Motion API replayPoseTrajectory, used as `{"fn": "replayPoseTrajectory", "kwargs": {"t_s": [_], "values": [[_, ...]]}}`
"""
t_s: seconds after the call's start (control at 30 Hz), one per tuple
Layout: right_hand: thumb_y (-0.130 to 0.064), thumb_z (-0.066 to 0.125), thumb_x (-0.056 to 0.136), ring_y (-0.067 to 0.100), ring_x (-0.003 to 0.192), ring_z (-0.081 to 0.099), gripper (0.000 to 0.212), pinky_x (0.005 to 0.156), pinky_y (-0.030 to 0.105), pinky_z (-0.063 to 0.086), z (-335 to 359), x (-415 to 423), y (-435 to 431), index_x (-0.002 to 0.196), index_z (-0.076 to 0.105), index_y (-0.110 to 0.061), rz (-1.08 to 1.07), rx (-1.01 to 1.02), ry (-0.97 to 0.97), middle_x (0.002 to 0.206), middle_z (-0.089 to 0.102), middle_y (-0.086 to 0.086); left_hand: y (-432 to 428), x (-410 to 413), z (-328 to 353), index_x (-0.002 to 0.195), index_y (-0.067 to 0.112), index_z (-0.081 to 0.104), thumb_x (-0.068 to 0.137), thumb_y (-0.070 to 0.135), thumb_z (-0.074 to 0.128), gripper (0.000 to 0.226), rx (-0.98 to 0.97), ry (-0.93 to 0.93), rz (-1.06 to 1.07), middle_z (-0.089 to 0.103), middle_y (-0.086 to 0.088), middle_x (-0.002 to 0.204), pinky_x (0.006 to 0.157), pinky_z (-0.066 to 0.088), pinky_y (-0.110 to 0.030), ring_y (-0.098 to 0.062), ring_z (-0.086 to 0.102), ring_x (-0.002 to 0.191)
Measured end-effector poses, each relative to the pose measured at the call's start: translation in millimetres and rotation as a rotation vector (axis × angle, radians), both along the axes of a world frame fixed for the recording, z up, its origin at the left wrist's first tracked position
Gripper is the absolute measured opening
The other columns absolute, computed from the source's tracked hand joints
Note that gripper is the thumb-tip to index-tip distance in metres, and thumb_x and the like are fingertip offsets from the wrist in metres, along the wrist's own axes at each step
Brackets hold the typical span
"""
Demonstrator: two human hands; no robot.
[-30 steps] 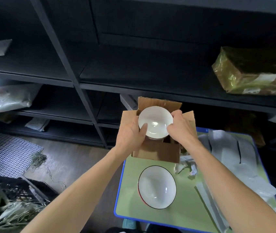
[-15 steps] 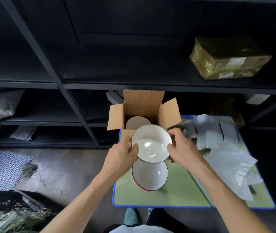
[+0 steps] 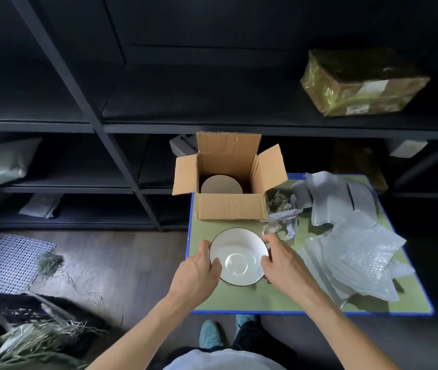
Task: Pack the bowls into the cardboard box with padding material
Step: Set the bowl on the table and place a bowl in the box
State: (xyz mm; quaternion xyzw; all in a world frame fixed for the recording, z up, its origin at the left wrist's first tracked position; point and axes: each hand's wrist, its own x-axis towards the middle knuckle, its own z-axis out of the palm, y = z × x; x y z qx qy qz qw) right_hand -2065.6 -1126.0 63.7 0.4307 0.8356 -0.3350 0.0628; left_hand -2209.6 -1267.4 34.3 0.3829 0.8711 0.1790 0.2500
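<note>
We hold a white bowl [image 3: 239,256] in both hands at lower centre of the frame.

Our left hand [image 3: 195,273] and right hand [image 3: 284,268] clamp opposite sides of its rim over the green table [image 3: 274,297]. Above it the cardboard box [image 3: 229,188] stands open with a round cardboard disc [image 3: 221,185] inside; crumpled paper [image 3: 282,214] and bubble wrap [image 3: 354,252] lie to the right, a wrapped parcel [image 3: 362,81] shelved upper right.

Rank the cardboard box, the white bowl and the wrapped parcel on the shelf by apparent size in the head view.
1. Wrapped parcel and cardboard box: look alike, and distance differs, so unranked.
2. White bowl: smallest, though nearest.
</note>
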Motion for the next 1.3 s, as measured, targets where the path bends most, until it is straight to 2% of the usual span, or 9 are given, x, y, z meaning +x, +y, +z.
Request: {"fn": "replayPoseTrajectory", "kwargs": {"t_s": [0.07, 0.27, 0.37, 0.57, 0.7, 0.9, 1.1, 1.23, 1.3], "values": [[-0.016, 0.045, 0.095, 0.022, 0.087, 0.064, 0.034, 0.078, 0.038, 0.052, -3, 1, 0, 0.127, 0.041, -0.025, -0.004, 0.009, 0.004, 0.106, 0.058, 0.001, 1, 2, -5, 0.118, 0.011, 0.038, 0.099, 0.02, 0.04, 0.021, -0.012, 0.029, -0.02, 0.039, -0.003, 0.063, 0.052, 0.031, -0.034, -0.032, 0.042, 0.058], [-0.019, 0.047, 0.099, 0.024, 0.091, 0.06, 0.035, 0.076, 0.036, 0.048, -9, 2, 0, 0.133, 0.041, -0.024, -0.009, 0.04, 0.007, 0.112, 0.054, 0.002, 1, 0, -14, 0.123, 0.014, 0.037, 0.097, 0.032, 0.027, 0.033, -0.003, 0.118, -0.039, 0.06, -0.01, 0.075, 0.042, 0.02, -0.031, -0.025, 0.034, 0.046], [-0.021, 0.048, 0.1, 0.025, 0.093, 0.059, 0.037, 0.077, 0.037, 0.048, -12, 3, 0, 0.136, 0.04, -0.024, 0.006, 0.068, 0.008, 0.118, 0.053, 0.002, 3, 0, -14, 0.123, 0.018, 0.034, 0.097, 0.028, 0.042, 0.028, 0.052, 0.034, 0.019, 0.056, -0.007, 0.063, 0.044, 0.029, -0.032, -0.026, 0.043, 0.049], [-0.031, 0.047, 0.102, 0.029, 0.096, 0.061, 0.044, 0.072, 0.036, 0.044, -9, 1, 1, 0.144, 0.036, -0.023, 0.047, 0.213, -0.014, 0.131, 0.045, 0.003, 9, -8, -6, 0.121, 0.025, 0.034, 0.1, 0.043, 0.039, 0.029, 0.081, 0.103, 0.033, 0.061, 0.0, 0.065, 0.058, 0.048, -0.036, -0.026, 0.057, 0.06], [-0.029, 0.049, 0.101, 0.022, 0.086, 0.061, 0.029, 0.067, 0.033, 0.045, 0, -8, 9, 0.129, 0.052, -0.023, 0.118, 0.353, 0.047, 0.117, 0.049, 0.0, 19, -21, 13, 0.118, 0.024, 0.045, 0.1, 0.043, 0.04, 0.027, 0.152, 0.202, -0.003, 0.062, 0.002, 0.071, 0.063, 0.047, -0.037, -0.027, 0.058, 0.066], [-0.023, 0.05, 0.1, 0.019, 0.108, 0.06, 0.028, 0.077, 0.029, 0.042, 24, -43, 36, 0.126, 0.062, -0.02, 0.208, 0.377, 0.186, 0.121, 0.059, -0.003, 45, -52, 37, 0.112, 0.014, 0.063, 0.098, 0.027, 0.055, 0.021, 0.357, 0.383, -0.028, 0.061, 0.0, 0.093, 0.066, 0.046, -0.033, -0.023, 0.055, 0.085], [-0.023, 0.047, 0.101, 0.022, 0.107, 0.058, 0.027, 0.079, 0.03, 0.039, 36, -81, 71, 0.12, 0.065, -0.016, 0.187, 0.404, 0.18, 0.115, 0.061, 0.002, 75, -89, 36, 0.134, 0.006, 0.05, 0.099, 0.042, 0.046, 0.05, 0.124, 0.466, -0.005, 0.046, -0.01, 0.137, 0.096, 0.046, -0.04, -0.029, 0.041, 0.123], [-0.026, 0.048, 0.101, 0.023, 0.103, 0.058, 0.025, 0.082, 0.032, 0.04, 32, -107, 93, 0.113, 0.066, -0.014, 0.191, 0.333, 0.159, 0.111, 0.061, 0.004, 93, -101, 28, 0.129, 0.004, 0.047, 0.098, 0.054, 0.042, 0.059, 0.074, 0.477, 0.004, 0.047, -0.009, 0.126, 0.091, 0.044, -0.036, -0.026, 0.044, 0.112], [-0.031, 0.048, 0.101, 0.025, 0.095, 0.057, 0.024, 0.076, 0.034, 0.04, 24, -124, 101, 0.098, 0.063, -0.013, 0.227, 0.307, 0.078, 0.103, 0.059, 0.006, 100, -101, 21, 0.128, 0.004, 0.046, 0.096, 0.059, 0.043, 0.063, 0.05, 0.46, 0.006, 0.046, -0.008, 0.123, 0.09, 0.043, -0.034, -0.024, 0.044, 0.109]]}}
